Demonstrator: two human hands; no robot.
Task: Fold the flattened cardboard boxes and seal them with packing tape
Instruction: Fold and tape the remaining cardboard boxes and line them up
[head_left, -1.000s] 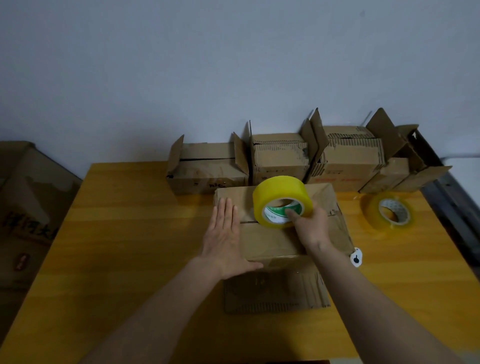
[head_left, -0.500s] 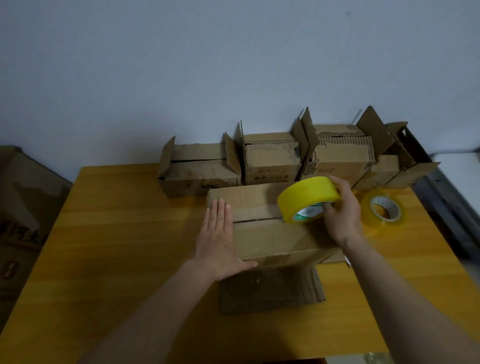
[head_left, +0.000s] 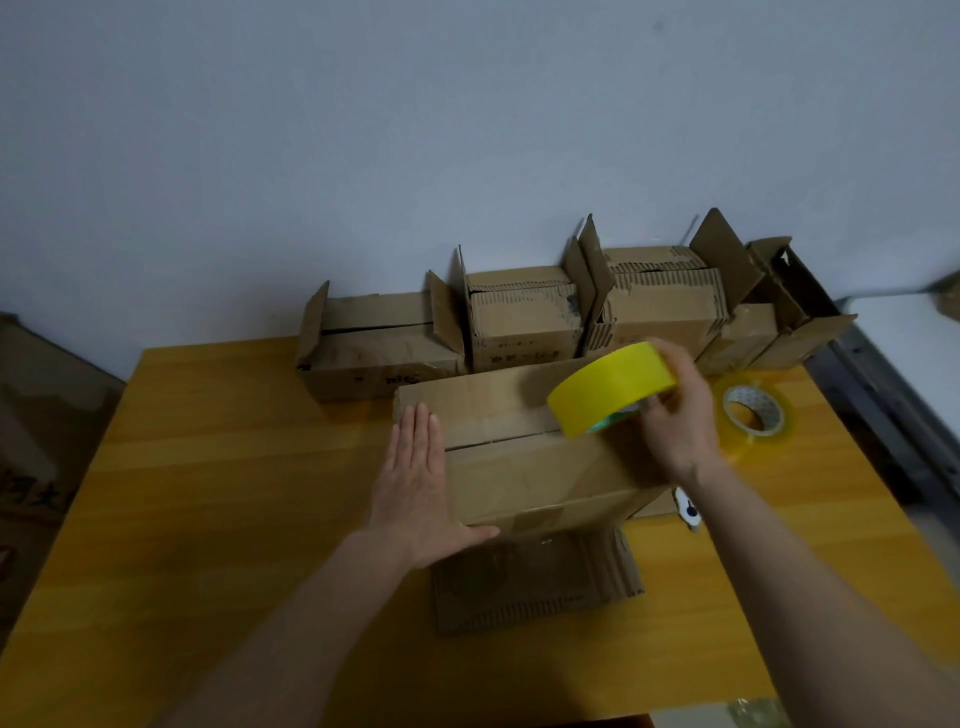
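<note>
Gripping tape roll (head_left: 608, 387), right hand (head_left: 675, 421) above box (head_left: 519, 462)

A yellow wooden table (head_left: 218, 467) stands against a plain grey-white wall (head_left: 363, 130).

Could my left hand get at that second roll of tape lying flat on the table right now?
Probably not easily. The left hand presses flat on the left end of the box, while the spare tape roll lies beyond the box's right end, with the right hand and its yellow tape roll in between.
</note>
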